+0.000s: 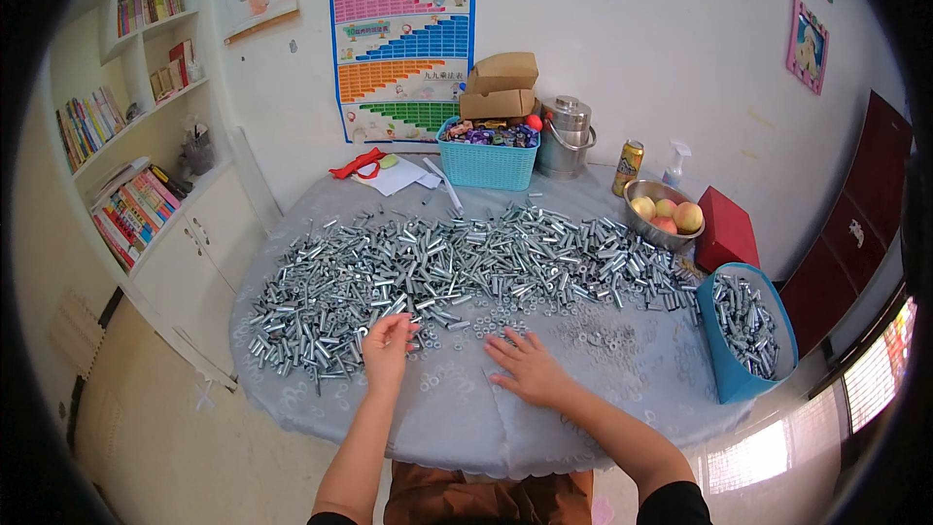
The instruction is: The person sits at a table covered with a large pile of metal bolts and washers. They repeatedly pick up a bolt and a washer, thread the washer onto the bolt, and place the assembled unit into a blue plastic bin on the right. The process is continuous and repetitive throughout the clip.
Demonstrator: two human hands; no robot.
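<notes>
A wide pile of shiny metal sleeves (428,258) spreads across the middle of the table. At its front left edge, my left hand (386,348) is closed in a pinch; whatever lies between the fingertips is too small to make out. My right hand (530,369) rests with its fingers spread on the tablecloth, holding nothing. Small metal washers (501,321) lie loose just beyond its fingertips. More small washers (607,338) are scattered to the right of that hand. On the right, a blue fabric bin (724,350) holds many similar metal sleeves (746,321).
The table (457,418) has a grey cloth. Along its back stand a turquoise basket (486,167) of wrapped items, a steel canister (564,141), a can (628,167), a spray bottle (676,163), a steel bowl (641,224) of fruit and a red box (727,228). Bookshelves (136,126) stand left.
</notes>
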